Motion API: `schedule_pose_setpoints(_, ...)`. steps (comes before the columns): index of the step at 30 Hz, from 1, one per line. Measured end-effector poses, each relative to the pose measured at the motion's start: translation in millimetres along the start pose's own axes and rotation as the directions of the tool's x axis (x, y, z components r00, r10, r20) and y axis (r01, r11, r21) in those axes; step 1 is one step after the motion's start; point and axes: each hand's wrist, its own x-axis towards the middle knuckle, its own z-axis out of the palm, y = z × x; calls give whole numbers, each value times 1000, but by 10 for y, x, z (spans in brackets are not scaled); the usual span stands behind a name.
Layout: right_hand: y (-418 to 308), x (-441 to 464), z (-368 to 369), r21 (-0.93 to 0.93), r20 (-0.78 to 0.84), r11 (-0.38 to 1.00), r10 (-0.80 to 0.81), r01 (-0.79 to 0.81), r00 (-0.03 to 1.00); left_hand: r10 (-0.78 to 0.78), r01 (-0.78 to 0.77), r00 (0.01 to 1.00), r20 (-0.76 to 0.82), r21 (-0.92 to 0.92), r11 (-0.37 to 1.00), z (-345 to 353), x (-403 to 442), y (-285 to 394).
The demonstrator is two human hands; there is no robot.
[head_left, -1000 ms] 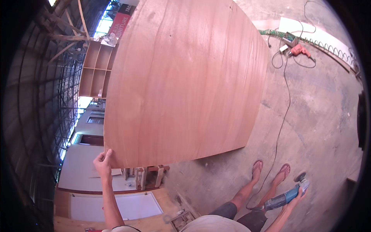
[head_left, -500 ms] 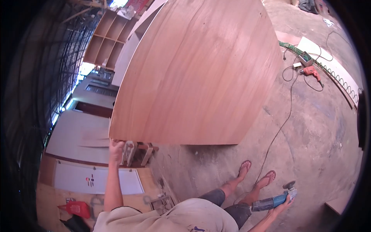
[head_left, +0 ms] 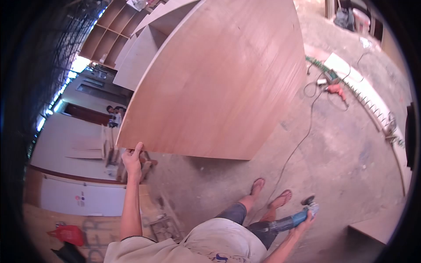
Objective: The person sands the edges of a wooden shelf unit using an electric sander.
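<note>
Head view: 1 reddish-brown wood panel (head_left: 210, 87), streaky grain, shiny upper right, ahead of the person; left grip (head_left: 132, 162) clenched on its near-left corner. Right grip (head_left: 304, 224) wrapped around 1 blue grinder (head_left: 299, 216). 1 small box (head_left: 333, 76), contents unclear, beside 1 red drill (head_left: 337, 90)

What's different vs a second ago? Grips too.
The view swung. The wooden panel has its near-left corner higher in frame, with compartments now showing behind it; whether the panel turned or only the camera, unclear. A person appeared past its left edge. Nothing grabbed or released: left hand stays at the panel's corner, right hand keeps the blue power tool. Red drill still on the floor.
</note>
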Motion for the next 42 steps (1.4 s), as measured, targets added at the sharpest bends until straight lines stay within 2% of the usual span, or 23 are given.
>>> schedule_pose_setpoints(2,-293,-150,199,-6,82,1000,-15,16,997,38,-37,999,39,-30,999,3,23,-63)
schedule_pose_setpoints(4,-672,-458,521,-19,181,999,-25,29,983,47,-32,986,160,-96,995,-98,129,-302)
schedule_pose_setpoints(5,-850,-509,715,-67,238,992,-85,104,968,65,-36,973,220,-134,990,-120,175,-337)
schedule_pose_setpoints(6,-997,-581,915,-110,288,978,-139,177,948,58,-18,937,346,-117,993,-234,236,-339)
schedule_pose_setpoints(9,-1613,-1059,1450,-259,428,908,-198,329,882,169,-62,905,392,-271,961,-414,287,-95)
schedule_pose_setpoints(10,-1808,-1169,1789,-295,488,879,-199,374,850,164,-9,889,427,-342,939,-459,366,-37)
schedule_pose_setpoints(12,-2058,-1301,2282,-274,634,773,-302,572,712,237,-67,891,386,-404,912,-469,468,261)
schedule_pose_setpoints(14,-2374,-1697,2810,-307,767,634,-277,709,580,272,-80,882,384,-447,891,-399,488,328)
schedule_pose_setpoints(16,-2656,-2216,3329,-257,892,470,-221,845,394,341,-96,871,354,-558,824,-230,473,128)
schedule_pose_setpoints(17,-2752,-2399,3556,-183,941,370,-201,911,271,373,-104,865,336,-608,787,-133,431,-2)
schedule_pose_setpoints(19,-2940,-2930,3977,-148,978,202,-114,968,174,373,-159,888,270,-580,799,48,301,-204)
schedule_pose_setpoints(21,-3077,-3572,4286,-142,989,112,-27,984,146,349,-149,899,266,-563,813,202,207,-219)
schedule_pose_setpoints(23,-3086,-4012,4545,-83,995,33,65,996,80,322,-151,916,238,-539,829,351,215,-187)
schedule_pose_setpoints(24,-3064,-4159,4665,-11,993,-7,115,1000,12,303,-153,927,219,-517,842,360,229,-164)
schedule_pose_setpoints(25,-3014,-4331,4746,-3,986,-18,169,1000,6,292,-164,937,191,-497,852,406,290,-145)
schedule_pose_setpoints(26,-2969,-4511,4826,6,975,-27,220,1000,1,405,-299,910,94,-528,795,478,350,-128)
schedule_pose_setpoints(29,-2744,-4967,5003,73,927,-33,370,997,-56,493,-397,861,125,-443,804,434,381,-130)
schedule_pose_setpoints(33,-2463,-5303,5133,113,817,17,567,993,-103,587,-489,801,122,-433,757,436,440,-178)
schedule_pose_setpoints(34,-2384,-5310,5130,123,815,53,564,991,-131,544,-431,813,205,-416,801,409,421,-196)
schedule_pose_setpoints(37,-2359,-5386,5176,39,784,-24,621,999,-16,572,-451,804,163,-460,765,453,392,-257)
schedule_pose_setpoints(40,-2384,-5349,5232,-21,793,31,609,999,-2,598,-452,787,151,-518,726,446,423,-255)
schedule_pose_setpoints(42,-2437,-5304,5291,1,810,-10,587,1000,5,627,-484,767,139,-516,707,419,444,-261)
